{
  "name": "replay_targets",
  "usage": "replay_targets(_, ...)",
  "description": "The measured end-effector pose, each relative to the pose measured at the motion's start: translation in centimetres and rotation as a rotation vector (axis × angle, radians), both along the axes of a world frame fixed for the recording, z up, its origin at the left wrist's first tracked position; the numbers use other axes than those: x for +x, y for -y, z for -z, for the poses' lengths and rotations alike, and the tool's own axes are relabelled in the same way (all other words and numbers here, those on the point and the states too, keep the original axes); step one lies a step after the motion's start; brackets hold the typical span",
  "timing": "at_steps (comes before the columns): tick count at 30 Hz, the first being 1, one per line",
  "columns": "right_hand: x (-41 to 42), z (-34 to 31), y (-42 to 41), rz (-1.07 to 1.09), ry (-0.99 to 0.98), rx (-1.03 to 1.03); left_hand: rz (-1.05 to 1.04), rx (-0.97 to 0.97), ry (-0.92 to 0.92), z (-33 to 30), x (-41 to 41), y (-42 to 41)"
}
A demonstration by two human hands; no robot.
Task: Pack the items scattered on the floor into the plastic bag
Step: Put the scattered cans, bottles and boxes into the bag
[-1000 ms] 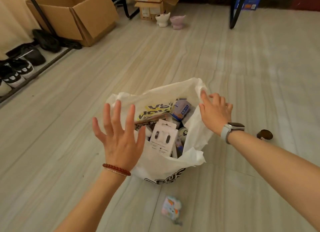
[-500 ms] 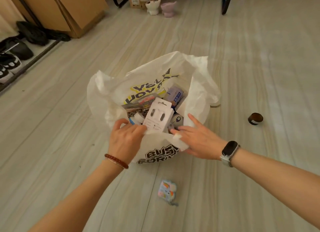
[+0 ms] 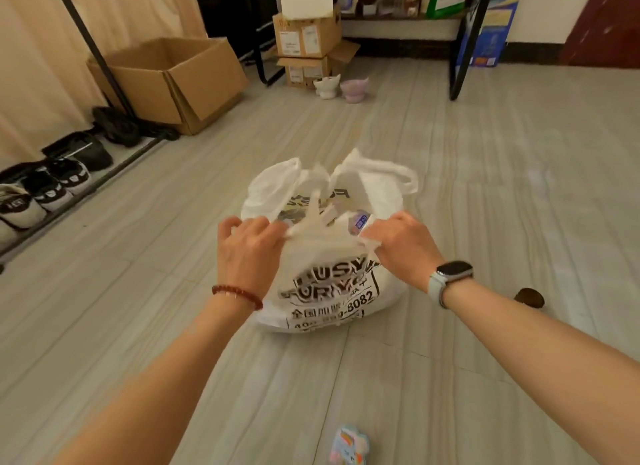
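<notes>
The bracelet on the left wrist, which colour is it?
Dark red beaded bracelet, head view.

The white plastic bag [image 3: 329, 291] standing on the floor in the middle bears bold black print on its near side. The top lines are creased and read roughly "BUSY" and "FOR YO". Below come Chinese characters, too blurred to read, and a number ending "8082". Labels on the far cardboard boxes [image 3: 306, 40] are illegible.
</notes>
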State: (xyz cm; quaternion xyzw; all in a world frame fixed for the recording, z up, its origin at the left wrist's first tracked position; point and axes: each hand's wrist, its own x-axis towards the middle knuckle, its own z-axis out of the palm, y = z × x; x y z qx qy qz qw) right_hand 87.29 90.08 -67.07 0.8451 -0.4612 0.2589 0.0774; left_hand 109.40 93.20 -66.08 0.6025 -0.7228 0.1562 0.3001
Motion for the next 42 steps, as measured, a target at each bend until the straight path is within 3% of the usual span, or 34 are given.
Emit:
replay_targets(7, -2.4, 4.5, -3.5, -0.188, -0.317, 0.007, 0.188, 0.220, 0.315, 6.9, 0.9, -5.3)
replay_targets(10, -2.7, 6.3, -4.7, -0.182, -0.359, 0.073, 0.211, 0.324, 0.264, 8.6, 0.4, -6.9)
replay_targets(15, -3.2, 8.9, -7.6, -0.151, -0.335, 0.130, 0.215, 0.273, 0.174, 11.2, -1.2, -9.8)
replay_targets(19, -4.9, 10.4, -10.3, -0.190, -0.285, 0.182, 0.477, 0.125, 0.014, 13.7, -3.8, -13.2)
replay_targets(21, -6.0, 11.7, -11.8, -0.172, -0.300, 0.260, 0.600, 0.284, 0.119, 15.5, -5.1, -14.6)
replay_targets(25, -8.7, 15.2, -14.0, -0.055, -0.440, 0.649, 0.574, 0.996, 0.464, 19.7, -5.7, -15.5)
replay_targets(27, -10.0, 17.2, -14.9, 0.001, -0.537, 0.858, 0.598, 1.083, 0.480, 21.3, -5.3, -15.5)
replay_targets(30, -10.4, 19.6, -16.6, 0.075, -0.567, 1.080, 0.610, 1.042, 0.317, 21.6, -4.8, -15.5)
replay_targets(33, -10.1, 21.2, -17.5, 0.100, -0.573, 1.125, 0.686, 0.917, 0.225, 19.6, -5.2, -15.5)
replay_targets(38, -10.5, 21.6, -17.3, 0.115, -0.519, 1.145, 0.844, 0.409, 0.154, 13.5, -7.8, -13.8)
replay_targets(42, -10.4, 21.0, -16.7, 0.115, -0.505, 1.154, 0.797, 0.092, 0.118, 7.8, -9.3, -10.4)
